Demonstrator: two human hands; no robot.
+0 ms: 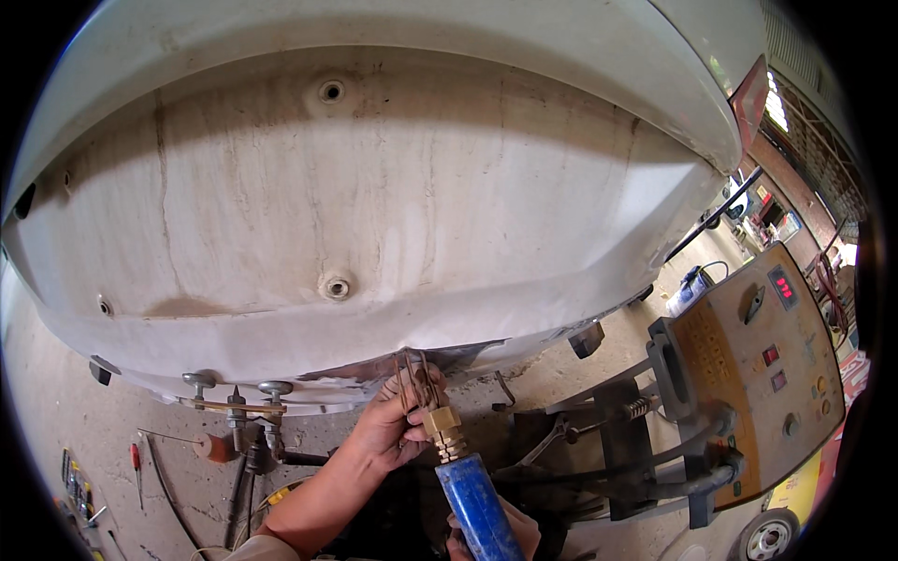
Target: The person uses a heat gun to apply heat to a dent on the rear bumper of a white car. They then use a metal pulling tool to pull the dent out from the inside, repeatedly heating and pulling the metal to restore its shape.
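My left hand (pixel 388 425) is closed around the bent copper-coloured metal prongs (pixel 404 385) at the front of a dent-pulling tool. The prong tips meet the lower edge of a pale, dirt-streaked vehicle panel (pixel 421 206), by a bare grey patch (pixel 468 357). Behind the prongs sits a brass hex fitting (pixel 440 424), joined to the tool's blue cylindrical handle (pixel 479 510). My right hand (pixel 519 533) wraps the handle from below, partly hidden by it. Whether the prongs are fixed to the panel is too small to tell.
At the right stands a spot-welding machine (pixel 748 374) with knobs, a lit red display and thick cables. Two clamps with round screw handles (pixel 234 407) grip the panel's lower left edge. A red-handled screwdriver (pixel 136 456) and other tools lie on the concrete floor.
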